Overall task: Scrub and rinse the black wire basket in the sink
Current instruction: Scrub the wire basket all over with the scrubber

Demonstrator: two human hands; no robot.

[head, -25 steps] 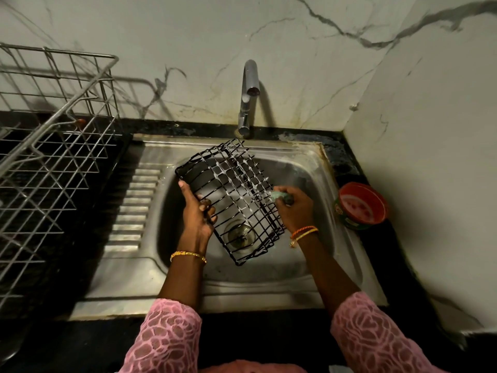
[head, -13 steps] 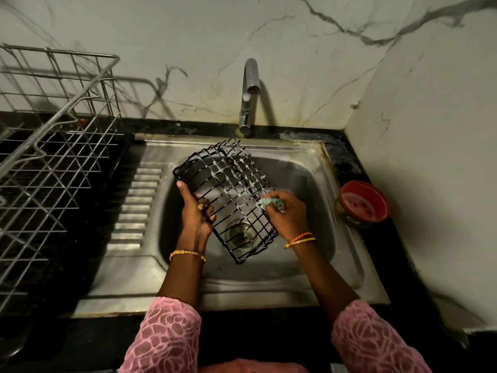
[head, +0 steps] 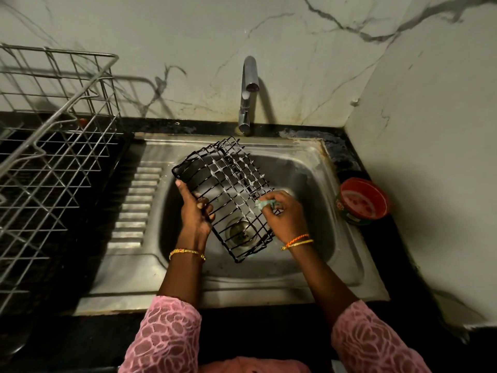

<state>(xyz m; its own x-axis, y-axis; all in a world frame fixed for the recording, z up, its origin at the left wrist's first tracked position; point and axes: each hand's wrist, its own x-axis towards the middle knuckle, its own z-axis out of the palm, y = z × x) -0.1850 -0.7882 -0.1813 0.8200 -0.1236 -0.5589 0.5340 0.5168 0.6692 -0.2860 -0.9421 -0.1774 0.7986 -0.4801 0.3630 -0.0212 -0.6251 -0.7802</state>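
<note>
The black wire basket (head: 228, 184) hangs tilted over the steel sink (head: 309, 184), with white soap foam on its upper wires. My left hand (head: 195, 211) grips the basket's left edge, thumb pointing up along the rim. My right hand (head: 286, 214) is closed on a small pale green scrubber (head: 265, 203), pressing it against the basket's right side. The drain (head: 240, 232) shows through the wires below.
The tap (head: 248, 90) stands behind the sink with no water running. A large steel dish rack (head: 53, 157) fills the counter on the left. A red bowl (head: 363, 200) sits on the black counter to the right of the sink, by the marble wall.
My right hand with the scrubber has slid left and down across the basket's wires. The left hand and the basket have stayed nearly in place.
</note>
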